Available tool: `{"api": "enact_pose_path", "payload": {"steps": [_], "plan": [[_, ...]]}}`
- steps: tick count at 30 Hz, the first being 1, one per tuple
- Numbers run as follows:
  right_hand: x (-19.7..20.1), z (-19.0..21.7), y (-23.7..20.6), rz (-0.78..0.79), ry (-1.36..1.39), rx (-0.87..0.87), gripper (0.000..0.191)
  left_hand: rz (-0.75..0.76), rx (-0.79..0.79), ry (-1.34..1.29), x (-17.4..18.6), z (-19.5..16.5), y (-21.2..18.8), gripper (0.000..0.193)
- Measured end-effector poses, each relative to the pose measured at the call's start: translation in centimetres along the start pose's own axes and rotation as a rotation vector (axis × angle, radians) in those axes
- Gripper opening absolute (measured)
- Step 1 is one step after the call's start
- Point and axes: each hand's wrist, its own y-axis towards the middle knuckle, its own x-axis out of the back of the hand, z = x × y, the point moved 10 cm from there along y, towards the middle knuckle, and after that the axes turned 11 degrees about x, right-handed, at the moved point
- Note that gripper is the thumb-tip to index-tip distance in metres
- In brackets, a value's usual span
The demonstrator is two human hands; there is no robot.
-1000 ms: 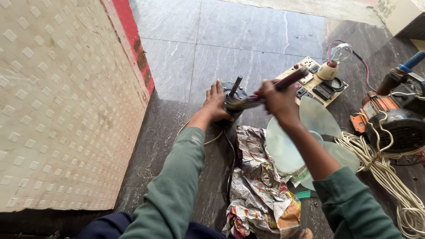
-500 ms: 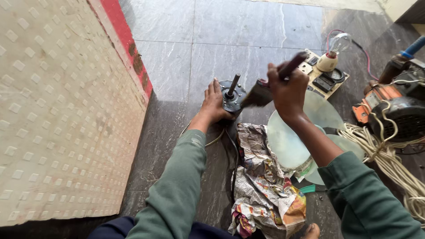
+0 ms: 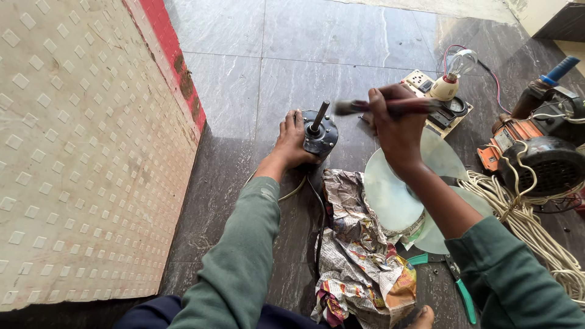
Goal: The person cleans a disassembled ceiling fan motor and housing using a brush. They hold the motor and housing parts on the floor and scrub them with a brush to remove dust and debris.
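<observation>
My left hand (image 3: pixel 291 142) rests on the floor against a small dark round motor (image 3: pixel 321 133) with a shaft sticking up, and steadies it. My right hand (image 3: pixel 396 125) is raised to the right of the motor and grips a paintbrush (image 3: pixel 365 106) with a dark red handle. Its bristles point left, just right of the shaft tip and apart from it. A thin cable (image 3: pixel 318 195) runs from the motor toward me. Both arms wear green sleeves.
Crumpled newspaper (image 3: pixel 359 250) lies in front of me, with a pale green fan blade (image 3: pixel 396 195) beside it. Green-handled pliers (image 3: pixel 454 280), a switchboard with a bulb (image 3: pixel 448 85), a pump motor (image 3: pixel 542 152) and coiled pale rope (image 3: pixel 536 225) sit on the right. A studded wall panel (image 3: pixel 79 152) stands left.
My right hand has lifted the brush off the motor and swung it up and to the right. My left hand has stayed on the motor.
</observation>
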Motion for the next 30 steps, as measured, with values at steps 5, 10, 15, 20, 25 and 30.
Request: {"api": "enact_pose_path", "payload": {"steps": [5, 10, 15, 20, 25, 30], "plan": [[-2.5, -0.8, -0.5, 0.210, -0.023, -0.172, 0.021, 0.001, -0.034, -0.006, 0.1, -0.1, -0.1, 0.154], [-2.5, -0.3, -0.9, 0.254, -0.068, -0.130, 0.021, -0.007, -0.018, 0.033, 0.0, -0.2, 0.1, 0.155], [-4.4, -1.3, -2.6, 0.441, -0.152, -0.121, 0.020, -0.024, 0.000, 0.052, 0.1, -0.2, 0.0, 0.152], [-1.7, -1.4, -1.5, 0.360, 0.050, -0.108, 0.017, -0.048, 0.004, 0.008, 0.2, -0.1, -0.2, 0.148], [-4.8, -0.7, -4.1, 0.543, 0.037, 0.078, 0.014, -0.198, 0.040, -0.002, 0.6, -0.9, -1.1, 0.149], [-4.9, -3.3, -4.2, 0.308, 0.305, -0.149, 0.027, -0.312, 0.368, -0.059, -0.1, -1.9, -4.0, 0.147]]}}
